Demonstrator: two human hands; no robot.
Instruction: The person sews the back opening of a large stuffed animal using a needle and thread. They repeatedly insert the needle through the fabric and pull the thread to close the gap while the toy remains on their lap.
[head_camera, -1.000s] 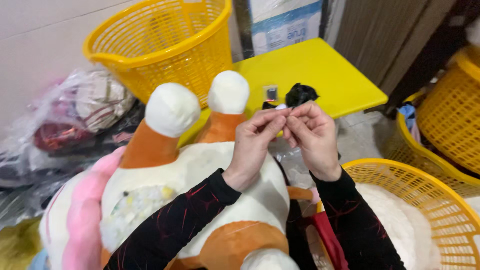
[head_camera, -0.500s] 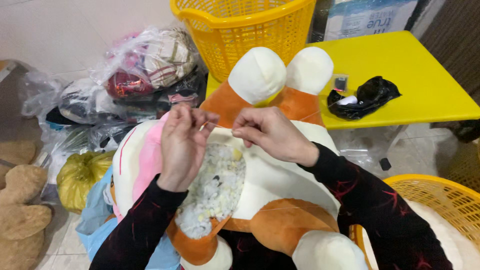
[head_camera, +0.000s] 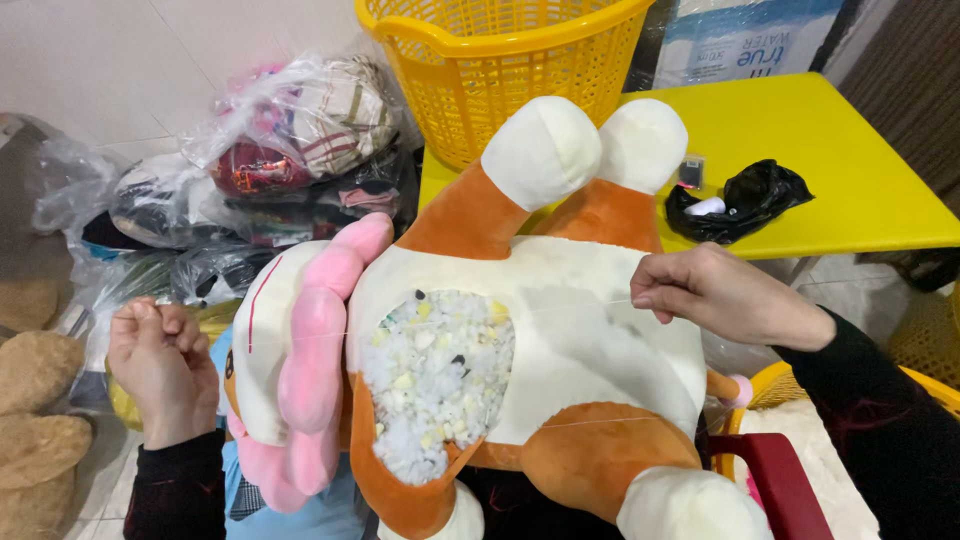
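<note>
The left hand (head_camera: 160, 370) is closed into a loose fist, drawn out wide to the side, and a fine white thread (head_camera: 560, 307) runs from it across the toy to the right hand (head_camera: 715, 295), whose thumb and forefinger are pinched shut on the other end (whether a needle sits in either grip is too small to tell). The thread looks taut, stretched nearly level over the belly of a large plush toy (head_camera: 560, 330) — cream and orange, with round white feet and a pink frill — lying across the person's lap.

Just under the thread, a seam on the toy gapes open, and mixed scrap stuffing (head_camera: 435, 375) shows in the gap, pale with a few dark flecks. The filling sits right up at the lip of the opening.

Beyond the toy stands a low yellow table (head_camera: 850, 160) bearing a crumpled black bag (head_camera: 745, 195), and a yellow mesh basket (head_camera: 500, 70) sits at its corner. Clear sacks of fabric goods (head_camera: 290, 140) are heaped against the wall, and a brown plush piece (head_camera: 35, 400) lies at the far left.

The risks, as I judge them: a thread pulled this tight could snap or slip out of a pinch, and any tilt of the toy could spill loose filling — it is held in by nothing but its own packing.
</note>
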